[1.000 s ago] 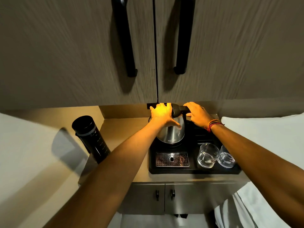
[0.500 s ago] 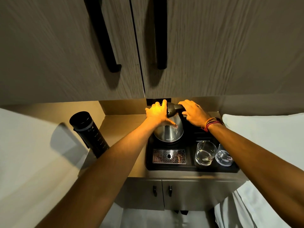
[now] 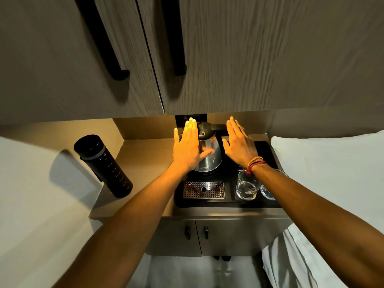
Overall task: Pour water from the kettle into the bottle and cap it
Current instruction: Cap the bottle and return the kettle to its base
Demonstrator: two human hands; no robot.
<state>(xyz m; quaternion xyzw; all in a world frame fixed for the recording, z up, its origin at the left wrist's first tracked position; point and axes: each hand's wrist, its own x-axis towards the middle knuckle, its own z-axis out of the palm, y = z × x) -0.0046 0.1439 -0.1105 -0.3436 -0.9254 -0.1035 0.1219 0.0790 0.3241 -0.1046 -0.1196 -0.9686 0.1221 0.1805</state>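
1. Head view, far left first: the bottle (image 3: 103,166) stands on the wooden counter (image 3: 143,156), well apart from the action. Its dark top looks like a cap in place, though I cannot tell for sure. Nobody is touching it.

2. Moving in: the left hand (image 3: 189,148) is flat, fingers straight and together, thumb lying across the steel wall of the kettle (image 3: 208,151). That's a palm laid alongside, not a grasp.

3. Centre stage, the kettle sits upright on the black tray (image 3: 230,201), lid down, its dark handle (image 3: 218,127) reaching to the right. The perforated drip grate (image 3: 203,189) lies just in front of it.

4. Right of the kettle: the right hand (image 3: 239,145) is spread open too, fingers extended, close to the handle but closed on nothing. Whether it touches the handle, I cannot tell.

5. Further right, two empty-looking glasses (image 3: 247,187) wait on the tray, partly behind the wrist.

6. Scoreboard, as I judge it: nothing is done yet. The kettle has not been lifted, no pouring shows, and the bottle has no water going in. Still to come: open the bottle if capped, grip the handle, carry the kettle across, pour, then cap.
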